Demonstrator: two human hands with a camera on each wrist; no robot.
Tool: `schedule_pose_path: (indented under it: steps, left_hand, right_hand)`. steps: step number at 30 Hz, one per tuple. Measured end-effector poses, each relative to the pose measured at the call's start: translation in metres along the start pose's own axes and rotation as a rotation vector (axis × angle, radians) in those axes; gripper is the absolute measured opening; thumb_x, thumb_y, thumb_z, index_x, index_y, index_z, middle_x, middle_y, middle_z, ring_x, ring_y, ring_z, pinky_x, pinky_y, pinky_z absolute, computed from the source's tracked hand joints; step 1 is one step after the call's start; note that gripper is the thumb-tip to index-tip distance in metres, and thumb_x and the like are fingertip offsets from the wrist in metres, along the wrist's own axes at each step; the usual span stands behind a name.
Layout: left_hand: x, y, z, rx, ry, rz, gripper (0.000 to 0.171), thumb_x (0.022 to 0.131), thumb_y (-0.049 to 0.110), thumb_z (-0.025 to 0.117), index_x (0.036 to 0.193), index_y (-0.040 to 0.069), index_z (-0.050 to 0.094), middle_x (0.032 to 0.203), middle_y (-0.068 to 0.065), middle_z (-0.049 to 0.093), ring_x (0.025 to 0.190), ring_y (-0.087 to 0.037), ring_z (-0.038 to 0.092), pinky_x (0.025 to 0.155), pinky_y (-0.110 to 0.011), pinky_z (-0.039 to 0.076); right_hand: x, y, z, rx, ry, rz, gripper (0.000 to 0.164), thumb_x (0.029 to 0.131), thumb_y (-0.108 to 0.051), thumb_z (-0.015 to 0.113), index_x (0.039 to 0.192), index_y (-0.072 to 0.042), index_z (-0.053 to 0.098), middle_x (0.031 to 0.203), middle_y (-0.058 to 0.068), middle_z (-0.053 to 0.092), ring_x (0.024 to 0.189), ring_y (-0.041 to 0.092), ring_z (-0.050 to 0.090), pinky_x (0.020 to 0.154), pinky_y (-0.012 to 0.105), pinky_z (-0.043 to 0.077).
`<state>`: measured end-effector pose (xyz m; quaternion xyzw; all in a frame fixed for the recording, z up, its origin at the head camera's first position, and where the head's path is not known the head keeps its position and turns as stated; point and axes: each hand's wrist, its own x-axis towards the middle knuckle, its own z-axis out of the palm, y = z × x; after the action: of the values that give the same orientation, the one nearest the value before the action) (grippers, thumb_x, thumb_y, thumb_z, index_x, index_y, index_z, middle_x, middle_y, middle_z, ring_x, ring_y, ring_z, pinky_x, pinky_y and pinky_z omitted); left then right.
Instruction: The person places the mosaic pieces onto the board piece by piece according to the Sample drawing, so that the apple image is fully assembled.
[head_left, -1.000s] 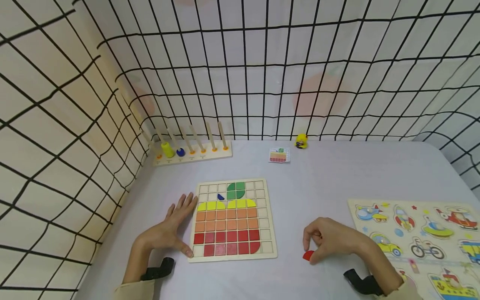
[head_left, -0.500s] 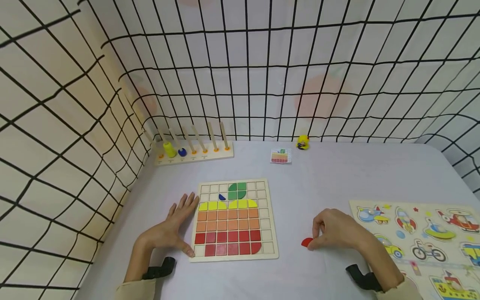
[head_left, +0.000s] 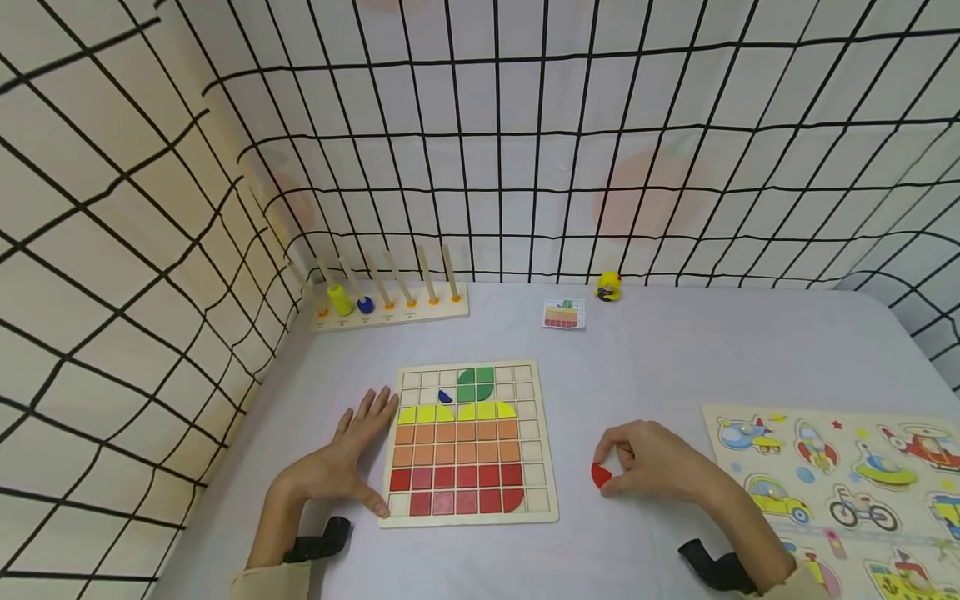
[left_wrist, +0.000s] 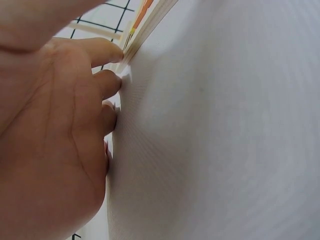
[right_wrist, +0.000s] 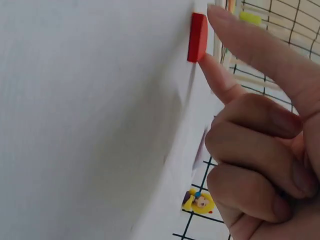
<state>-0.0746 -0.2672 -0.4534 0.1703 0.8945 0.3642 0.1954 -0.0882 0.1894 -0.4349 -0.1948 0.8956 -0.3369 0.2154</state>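
Observation:
A wooden grid puzzle board (head_left: 538, 500) lies on the table with green, blue, yellow, orange and red pieces in its cells. Along its left edge my left hand (head_left: 337, 458) rests with fingers spread; thumb and fingertips touch the frame. To the right of the board, my right hand (head_left: 656, 462) pinches a red quarter-round tile (head_left: 600, 476) between thumb and index finger, close to the tabletop. The right wrist view shows the red tile (right_wrist: 197, 37) edge-on at the fingertips, the other fingers curled. The board's lower-left corner cell is bare wood.
A small printed pattern card (head_left: 564, 313) and a yellow duck figure (head_left: 608, 286) stand at the back. A peg stand (head_left: 390, 315) is at back left. A vehicle picture puzzle (head_left: 817, 483) lies by my right arm. Black wire mesh (head_left: 495, 133) surrounds the table.
My right hand has shifted slightly left, and the red tile has turned, its point now facing my hand. The left hand stays at the board's edge.

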Motion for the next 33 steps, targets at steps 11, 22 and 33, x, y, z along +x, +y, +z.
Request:
schedule_pose_path:
  steps: [11,22,33]
  left_hand:
    - [-0.002,0.001,0.000,-0.005,-0.001,-0.013,0.152,0.052,0.040,0.102,0.167,0.007,0.008,0.174,-0.021,-0.006,0.159,-0.044,-0.019,0.124,-0.071,-0.013]
    - [-0.002,0.002,-0.002,-0.004,-0.006,0.000,0.152,0.052,0.039,0.102,0.167,0.007,0.008,0.174,-0.021,-0.008,0.159,-0.044,-0.019,0.124,-0.071,-0.013]
    - [0.000,0.001,-0.002,0.036,-0.006,-0.026,0.153,0.050,0.043,0.102,0.167,0.009,0.010,0.175,-0.018,-0.004,0.161,-0.041,-0.017,0.126,-0.070,-0.010]
  right_hand:
    - [-0.002,-0.006,0.005,-0.118,0.068,0.037,0.026,0.072,-0.022,0.093,0.086,-0.020,0.071,0.059,-0.008,0.045,0.054,0.005,0.041,0.050,0.019,0.028]
    - [0.015,-0.039,0.016,-0.025,0.027,-0.095,0.020,0.082,-0.023,0.087,0.094,-0.015,0.075,0.057,-0.011,0.036,0.053,0.001,0.033,0.052,0.018,0.026]
    - [0.070,-0.151,0.105,-0.212,-0.015,-0.302,0.019,0.079,-0.026,0.090,0.089,-0.017,0.076,0.068,-0.012,0.061,0.063,0.001,0.046,0.056,0.016,0.037]
